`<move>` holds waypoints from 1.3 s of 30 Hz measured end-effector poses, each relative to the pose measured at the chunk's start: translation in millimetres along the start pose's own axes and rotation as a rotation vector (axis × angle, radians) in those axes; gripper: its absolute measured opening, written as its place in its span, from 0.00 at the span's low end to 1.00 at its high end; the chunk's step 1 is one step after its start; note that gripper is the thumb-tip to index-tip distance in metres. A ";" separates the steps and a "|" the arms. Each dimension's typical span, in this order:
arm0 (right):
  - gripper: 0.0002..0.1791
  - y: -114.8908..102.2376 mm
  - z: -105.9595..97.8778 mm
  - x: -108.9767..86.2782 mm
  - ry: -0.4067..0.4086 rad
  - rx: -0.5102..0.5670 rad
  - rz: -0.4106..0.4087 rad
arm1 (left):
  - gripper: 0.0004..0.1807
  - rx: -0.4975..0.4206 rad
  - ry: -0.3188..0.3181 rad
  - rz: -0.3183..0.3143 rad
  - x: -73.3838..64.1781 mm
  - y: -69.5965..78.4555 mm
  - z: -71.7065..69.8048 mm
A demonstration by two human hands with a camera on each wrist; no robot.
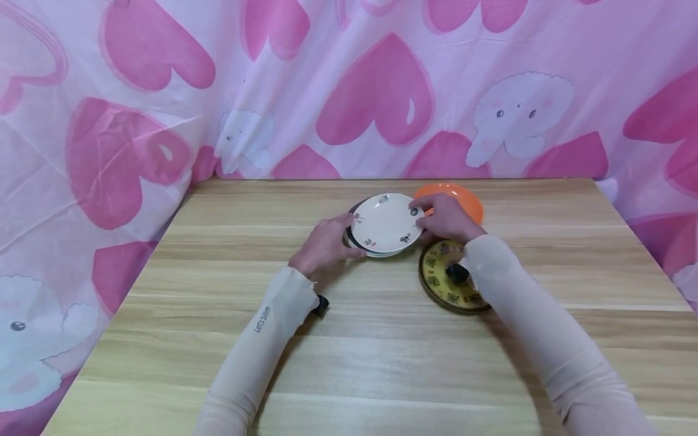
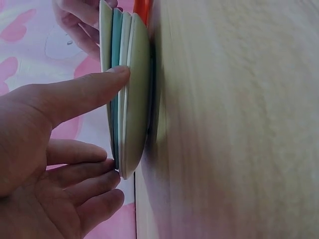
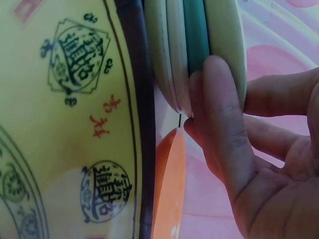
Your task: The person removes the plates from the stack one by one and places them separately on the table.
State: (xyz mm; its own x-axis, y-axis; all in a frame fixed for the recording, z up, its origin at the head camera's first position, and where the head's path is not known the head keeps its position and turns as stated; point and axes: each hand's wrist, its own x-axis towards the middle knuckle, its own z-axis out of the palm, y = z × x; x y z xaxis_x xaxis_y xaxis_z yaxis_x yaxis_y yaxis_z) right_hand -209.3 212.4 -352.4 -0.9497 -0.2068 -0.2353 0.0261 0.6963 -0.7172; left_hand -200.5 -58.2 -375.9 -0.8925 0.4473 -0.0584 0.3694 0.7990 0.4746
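Observation:
Plates of several colours lie in a stack, the top one a white plate (image 1: 387, 224) with small printed motifs. A teal plate (image 2: 116, 55) and pale plates (image 2: 137, 99) show beneath it. At the stack's right side my right hand (image 1: 444, 217) pinches the white plate's rim, thumb (image 3: 219, 94) below and fingers above. My left hand (image 1: 326, 243) is at the left side, its thumb (image 2: 94, 92) against the plate edges and its fingers extended along the rim.
An orange plate (image 1: 463, 203) lies behind my right hand. Below my right wrist sits a yellow, dark-rimmed round lid (image 1: 433, 281) with a black knob (image 1: 457, 273) and printed characters. A pink heart-patterned curtain (image 1: 376, 91) hangs behind the wooden table (image 1: 349, 363).

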 end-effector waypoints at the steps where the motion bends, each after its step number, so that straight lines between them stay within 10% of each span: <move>1: 0.28 0.0 -0.3 -0.3 0.009 -0.018 -0.010 | 0.46 0.003 0.002 0.006 0.2 -0.1 0.0; 18: 0.30 9.3 -0.2 -6.0 0.025 0.248 0.029 | 0.49 -0.006 0.011 0.022 -1.9 -1.0 3.1; 39: 0.28 14.1 -14.7 -12.3 -0.036 0.304 0.012 | 0.52 -0.022 0.016 0.025 2.3 -4.8 0.4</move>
State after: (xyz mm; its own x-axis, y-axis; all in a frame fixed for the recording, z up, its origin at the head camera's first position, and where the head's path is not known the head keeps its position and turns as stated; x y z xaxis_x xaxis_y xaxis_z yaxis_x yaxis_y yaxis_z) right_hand -201.8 234.9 -350.0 -0.9372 -0.2280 -0.2640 0.1343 0.4626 -0.8764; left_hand -204.2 -60.8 -378.6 -0.8872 0.4603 -0.0327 0.3859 0.7789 0.4945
